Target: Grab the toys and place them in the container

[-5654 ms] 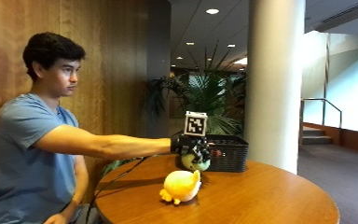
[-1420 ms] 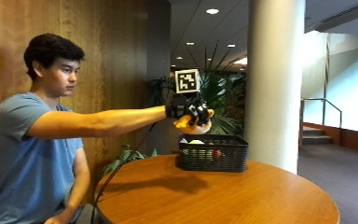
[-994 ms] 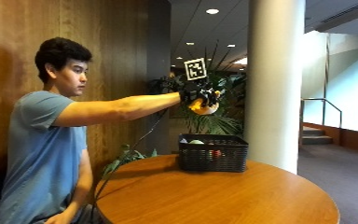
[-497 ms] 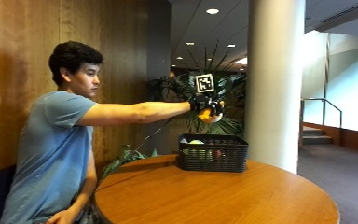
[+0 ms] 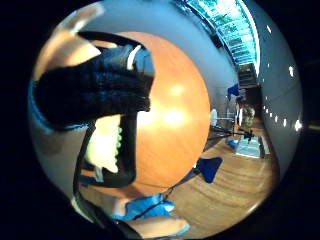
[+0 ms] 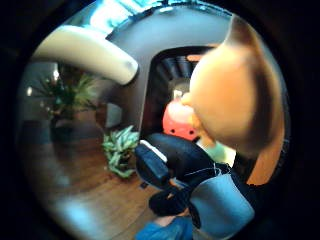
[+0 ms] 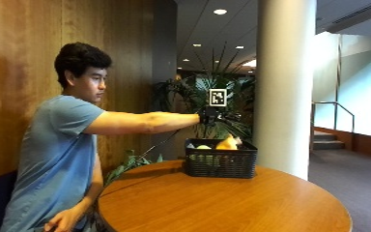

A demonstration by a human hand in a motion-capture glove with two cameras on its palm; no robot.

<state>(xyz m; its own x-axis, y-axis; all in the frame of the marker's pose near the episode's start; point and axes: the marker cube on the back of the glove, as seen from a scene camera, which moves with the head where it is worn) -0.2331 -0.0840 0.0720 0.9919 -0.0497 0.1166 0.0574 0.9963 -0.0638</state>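
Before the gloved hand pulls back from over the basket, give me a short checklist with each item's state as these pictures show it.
1. Yellow toy in the basket: ok, it sits at the rim line, partly above it.
2. Gloved right hand free of the toy: ok in the outside view, which shows a gap between hand and toy.
3. Fingers open: cannot tell.
4. Basket standing upright on the table: ok.
5. Other toys already inside: ok, a red toy and a pale green one show in the basket.
6. Toys left on the table: ok, none visible on the part in view.
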